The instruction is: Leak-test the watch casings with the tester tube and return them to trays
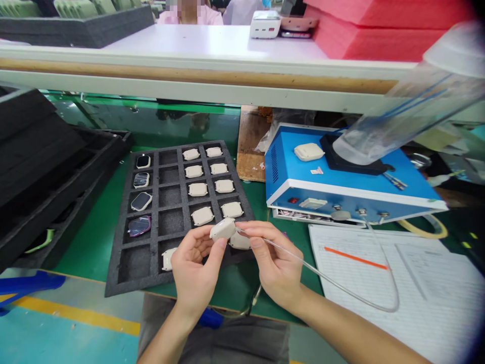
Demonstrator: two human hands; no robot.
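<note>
My left hand [195, 265] is closed on a small white watch case [223, 228], held just above the front edge of a black foam tray [171, 222]. My right hand [271, 258] pinches the end of a thin clear tube [341, 287] against the case's side. The tube runs right across a paper sheet [401, 273] toward a blue machine [341, 182]. Several white cases fill the tray's right columns; a few watch screens lie in its left column.
Another white case [308, 151] rests on the blue machine beside a clear tilted cylinder [409, 106]. Stacked black foam trays [49, 172] stand at the left. A shelf [212, 60] with red foam [379, 30] runs overhead, and a person sits beyond it.
</note>
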